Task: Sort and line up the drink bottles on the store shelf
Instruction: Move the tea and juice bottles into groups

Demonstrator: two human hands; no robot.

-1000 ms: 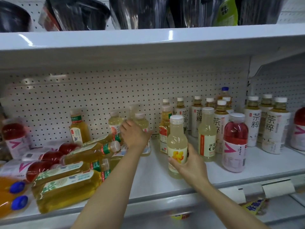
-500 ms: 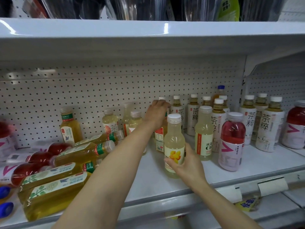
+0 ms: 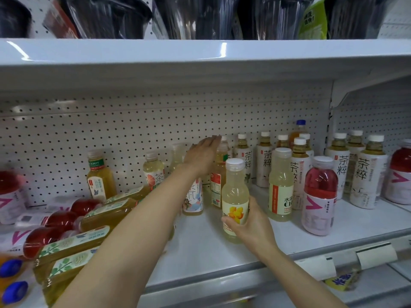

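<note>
My right hand [image 3: 252,227] grips a pale yellow drink bottle [image 3: 235,196] with a white cap and a fruit picture, upright near the front of the white shelf [image 3: 211,247]. My left hand [image 3: 203,155] reaches far back with straight fingers, beside the neck of an amber tea bottle [image 3: 219,172] with a red label. It holds nothing. White-labelled tea bottles [image 3: 264,162] stand upright in rows to the right. A pale bottle [image 3: 280,185] and a pink drink bottle [image 3: 320,196] stand at the front right.
On the left, several green-labelled tea bottles [image 3: 73,247] and red drink bottles [image 3: 60,218] lie on their sides. Blue-capped orange bottles [image 3: 13,278] lie at the far left edge. A pegboard wall [image 3: 111,134] backs the shelf. Dark packages [image 3: 200,16] fill the upper shelf.
My left hand has left the small bottle at the middle back, moved right and up, and its fingers have straightened beside the amber bottle. My right hand keeps its grip on the pale yellow bottle.
</note>
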